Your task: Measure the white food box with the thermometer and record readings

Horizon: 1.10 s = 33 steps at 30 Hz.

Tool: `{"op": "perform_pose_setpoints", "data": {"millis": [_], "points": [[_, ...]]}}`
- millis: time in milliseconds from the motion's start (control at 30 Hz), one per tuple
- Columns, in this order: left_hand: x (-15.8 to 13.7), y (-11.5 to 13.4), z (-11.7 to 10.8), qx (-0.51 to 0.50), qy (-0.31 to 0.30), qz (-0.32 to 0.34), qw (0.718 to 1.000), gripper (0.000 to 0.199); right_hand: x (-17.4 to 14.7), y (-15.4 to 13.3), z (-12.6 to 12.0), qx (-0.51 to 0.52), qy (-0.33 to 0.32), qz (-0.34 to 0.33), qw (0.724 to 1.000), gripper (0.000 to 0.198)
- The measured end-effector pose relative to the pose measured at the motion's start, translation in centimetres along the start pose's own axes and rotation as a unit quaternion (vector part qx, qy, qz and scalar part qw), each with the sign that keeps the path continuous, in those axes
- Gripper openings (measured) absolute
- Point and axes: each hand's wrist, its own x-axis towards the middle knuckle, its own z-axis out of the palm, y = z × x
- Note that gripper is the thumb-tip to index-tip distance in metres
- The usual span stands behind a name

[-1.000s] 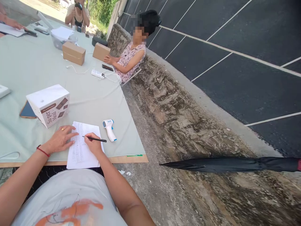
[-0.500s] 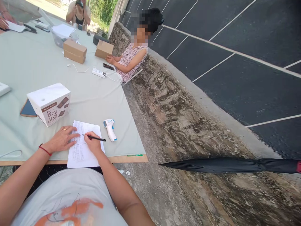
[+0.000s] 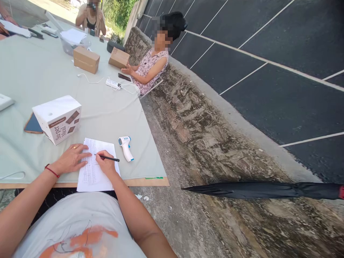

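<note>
My right hand point(image 3: 105, 163) grips a black pen point(image 3: 111, 158), its tip on a sheet of paper point(image 3: 100, 179) covered in rows of small writing. Fingers spread, my left hand point(image 3: 72, 158) lies flat with its fingertips on the paper's left edge. Just right of the sheet is a white and blue infrared thermometer point(image 3: 125, 148). Behind my left hand stands a white box printed "Super Meal" point(image 3: 60, 120), partly covering a flat dark-blue object point(image 3: 33, 124).
A pale cloth covers the table point(image 3: 107, 111). Farther back are a cardboard box point(image 3: 86, 60), a second cardboard box point(image 3: 118, 57) by a seated person point(image 3: 150, 68), a power strip point(image 3: 113, 84) and a plastic basket point(image 3: 70, 46). A folded black umbrella point(image 3: 242, 190) juts in from the right.
My pen has tilted very slightly while staying on the paper. The seated person's hand has shifted a little below the cardboard box. My left hand keeps its place.
</note>
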Motion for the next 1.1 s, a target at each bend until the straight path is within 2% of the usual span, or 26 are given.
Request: {"op": "perform_pose_setpoints", "data": {"millis": [1100], "points": [[-0.1, -0.28, 0.22, 0.003, 0.002, -0.001, 1.0, 0.036, -0.01, -0.06, 0.04, -0.001, 0.019, 0.005, 1.0, 0.015]]}}
